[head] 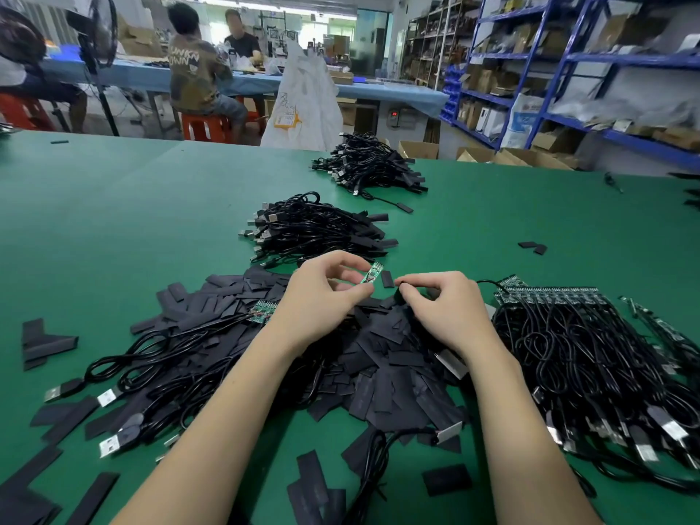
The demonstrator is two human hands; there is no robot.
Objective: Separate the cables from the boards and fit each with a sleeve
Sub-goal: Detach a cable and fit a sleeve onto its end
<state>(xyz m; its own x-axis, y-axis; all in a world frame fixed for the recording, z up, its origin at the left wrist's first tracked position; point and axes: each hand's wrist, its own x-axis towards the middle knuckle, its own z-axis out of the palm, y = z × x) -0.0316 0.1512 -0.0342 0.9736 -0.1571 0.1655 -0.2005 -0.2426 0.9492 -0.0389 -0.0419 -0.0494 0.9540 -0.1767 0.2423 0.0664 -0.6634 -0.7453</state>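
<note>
- Now we pinch a small green board (371, 273) between the thumb and fingertips of our left hand (324, 293), holding it up just above the heap below.
- Our right hand (441, 308) sits just beside the left, its fingers curled and pinching a black sleeve (402, 284) near the board's lower end; a thin black cable (488, 283) runs away from it to the right.
- Beneath and around both hands lies a wide heap of flat black sleeves (378, 358) on the green counter (113, 229).
- To the right of our right hand we see a stack of boards with cables still joined (560, 320), the wires fanned toward us with their USB plugs at the near end.
- To the left of our left hand rests another green board (261, 311) with loose cables (159, 373) trailing toward us.
- Beyond the hands lie two piles of finished sleeved cables, one near (314, 229) and one farther (367, 164).
- A few stray sleeves lie on the counter, off to the far right (532, 247) and near our forearms.
</note>
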